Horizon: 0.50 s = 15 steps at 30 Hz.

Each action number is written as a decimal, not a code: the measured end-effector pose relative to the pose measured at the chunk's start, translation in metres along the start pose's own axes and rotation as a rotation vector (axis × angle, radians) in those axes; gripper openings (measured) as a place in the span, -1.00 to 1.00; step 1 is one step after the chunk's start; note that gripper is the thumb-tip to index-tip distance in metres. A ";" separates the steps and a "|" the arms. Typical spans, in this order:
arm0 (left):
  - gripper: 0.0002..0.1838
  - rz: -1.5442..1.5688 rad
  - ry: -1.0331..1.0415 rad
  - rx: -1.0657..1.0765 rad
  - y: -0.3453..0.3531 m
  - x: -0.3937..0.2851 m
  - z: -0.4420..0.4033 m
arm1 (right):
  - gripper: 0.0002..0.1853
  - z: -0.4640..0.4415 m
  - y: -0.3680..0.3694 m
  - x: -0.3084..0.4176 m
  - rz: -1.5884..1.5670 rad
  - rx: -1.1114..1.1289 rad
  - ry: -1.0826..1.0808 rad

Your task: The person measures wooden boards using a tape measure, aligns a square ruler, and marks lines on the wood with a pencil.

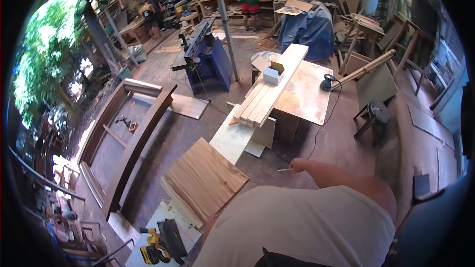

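My right hand (297, 164) reaches out over the floor with closed fingers. A thin whitish stick (284, 169) pokes out of it; its kind is too small to make out. Only a strip of my left hand or forearm (210, 223) shows beside my shirt, at the near edge of a wide wooden panel (205, 180). Its fingers are hidden. The panel lies on the workbench, with striped grain facing up. Below it, a yellow and black cordless power tool (161, 242) rests on a pale board (170, 217).
Several light planks (269, 89) with a grey block (270, 75) lie across a plywood table (309, 94). A corded sander (326, 82) sits there. Left is a dark wooden frame (141, 151); beyond stand a blue machine (210, 62), a post (226, 24) and two people. A stool (378, 112) stands right.
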<state>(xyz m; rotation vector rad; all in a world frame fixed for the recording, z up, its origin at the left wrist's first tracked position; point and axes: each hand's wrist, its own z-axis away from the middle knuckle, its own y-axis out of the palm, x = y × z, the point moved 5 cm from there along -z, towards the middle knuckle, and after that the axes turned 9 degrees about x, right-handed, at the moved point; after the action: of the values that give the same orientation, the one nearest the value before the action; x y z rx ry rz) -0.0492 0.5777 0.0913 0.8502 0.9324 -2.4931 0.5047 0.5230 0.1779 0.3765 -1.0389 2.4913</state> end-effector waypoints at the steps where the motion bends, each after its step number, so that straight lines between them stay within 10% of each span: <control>1: -0.52 -0.003 0.009 0.007 -0.009 0.001 -0.001 | -0.80 0.003 -0.004 0.013 0.081 -0.047 -0.037; 15: -0.53 0.062 0.036 0.049 -0.016 -0.037 0.011 | -0.77 0.008 0.019 -0.004 0.179 -0.044 0.008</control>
<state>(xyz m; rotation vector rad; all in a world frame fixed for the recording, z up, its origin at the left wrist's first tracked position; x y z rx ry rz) -0.0337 0.5859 0.1297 0.9277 0.8460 -2.4644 0.5002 0.5044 0.1703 0.2710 -1.1690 2.6181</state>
